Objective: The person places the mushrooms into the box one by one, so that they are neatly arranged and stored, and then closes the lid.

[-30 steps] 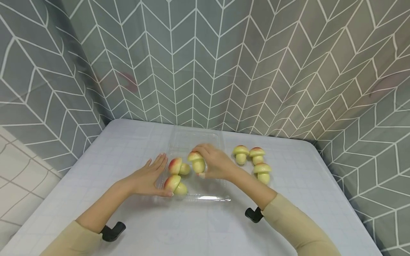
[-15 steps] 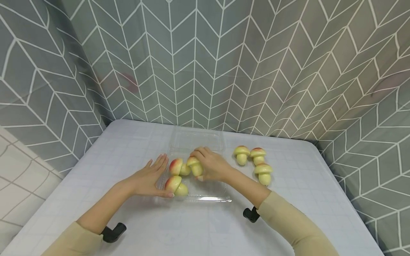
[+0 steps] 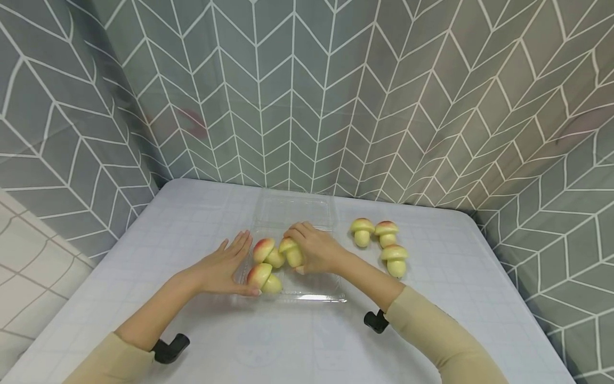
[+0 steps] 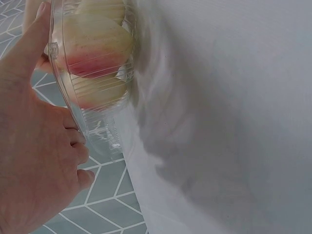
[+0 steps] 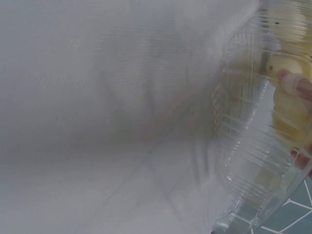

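Observation:
A clear plastic clamshell box point(image 3: 314, 296) lies with its lid point(image 3: 295, 210) folded back. My right hand point(image 3: 318, 248) grips a yellow mushroom point(image 3: 292, 253) inside it, and through the wall in the right wrist view fingers point(image 5: 295, 84) show against the mushroom point(image 5: 290, 114). Two more red-blushed mushrooms, an upper one point(image 3: 265, 250) and a lower one point(image 3: 261, 276), lie tilted along the left side. My left hand point(image 3: 223, 269) spreads along the box's left rim, thumb beside the lower mushroom. In the left wrist view that hand point(image 4: 44, 131) touches the rim point(image 4: 57, 73).
To the right of the box stand three more mushrooms: a left one point(image 3: 362, 233), a back one point(image 3: 386, 233) and a front one point(image 3: 395, 260). The white table point(image 3: 288, 341) ends at a grey patterned curtain point(image 3: 307, 106). Black wrist mounts point(image 3: 170, 349) hang under the forearms.
My right hand has moved slightly left and lowered its mushroom, bringing it up beside the upper left mushroom, which has tilted a little. My left hand has stayed in place.

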A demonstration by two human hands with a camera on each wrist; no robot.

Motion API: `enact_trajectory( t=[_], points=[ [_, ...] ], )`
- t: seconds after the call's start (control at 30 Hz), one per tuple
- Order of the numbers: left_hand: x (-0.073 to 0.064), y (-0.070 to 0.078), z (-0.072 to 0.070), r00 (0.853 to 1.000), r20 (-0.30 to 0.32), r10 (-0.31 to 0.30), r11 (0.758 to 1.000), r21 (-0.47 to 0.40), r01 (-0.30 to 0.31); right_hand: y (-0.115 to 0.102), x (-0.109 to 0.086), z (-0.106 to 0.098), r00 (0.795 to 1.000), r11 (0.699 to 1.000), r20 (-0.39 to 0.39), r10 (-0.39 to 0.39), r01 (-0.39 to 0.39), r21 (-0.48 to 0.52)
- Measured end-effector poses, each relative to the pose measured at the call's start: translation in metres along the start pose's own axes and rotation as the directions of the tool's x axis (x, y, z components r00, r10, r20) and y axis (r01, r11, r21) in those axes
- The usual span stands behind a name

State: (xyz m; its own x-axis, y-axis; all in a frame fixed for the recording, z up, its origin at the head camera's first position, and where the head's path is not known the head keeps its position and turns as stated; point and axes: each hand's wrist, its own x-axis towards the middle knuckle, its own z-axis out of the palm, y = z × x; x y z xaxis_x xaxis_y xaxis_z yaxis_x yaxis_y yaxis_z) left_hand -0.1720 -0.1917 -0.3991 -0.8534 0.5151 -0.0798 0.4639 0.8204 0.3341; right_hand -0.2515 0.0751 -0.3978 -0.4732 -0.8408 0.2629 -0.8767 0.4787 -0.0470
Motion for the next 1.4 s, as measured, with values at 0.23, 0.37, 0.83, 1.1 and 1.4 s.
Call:
enact_trajectory(
  t=[0.23,0.37,0.83,1.1,1.4],
  points=[
    [0.000,-0.001,0.001,1.000,-0.011,0.002,1.000,-0.005,-0.002,0.002,0.000,0.000,0.998,1.000,0.054,-0.026,0.027,-0.011],
    [0.000,0.000,0.000,1.000,-0.008,-0.002,1.000,-0.009,0.002,0.003,-0.002,0.003,0.997,0.999,0.065,-0.043,0.044,-0.006],
    [-0.001,0.002,-0.002,1.000,0.008,-0.007,1.000,-0.009,0.007,0.002,-0.003,0.004,0.988,1.000,0.155,0.024,-0.022,-0.013],
    [-0.001,0.000,-0.001,1.000,0.001,-0.006,1.000,0.000,0.006,0.004,-0.007,-0.001,0.985,0.998,0.163,0.065,-0.065,-0.005],
    [-0.002,0.001,-0.002,1.000,-0.010,0.004,1.000,-0.005,-0.004,0.007,-0.020,-0.014,0.978,0.981,0.114,0.173,-0.182,0.069]
  ],
)
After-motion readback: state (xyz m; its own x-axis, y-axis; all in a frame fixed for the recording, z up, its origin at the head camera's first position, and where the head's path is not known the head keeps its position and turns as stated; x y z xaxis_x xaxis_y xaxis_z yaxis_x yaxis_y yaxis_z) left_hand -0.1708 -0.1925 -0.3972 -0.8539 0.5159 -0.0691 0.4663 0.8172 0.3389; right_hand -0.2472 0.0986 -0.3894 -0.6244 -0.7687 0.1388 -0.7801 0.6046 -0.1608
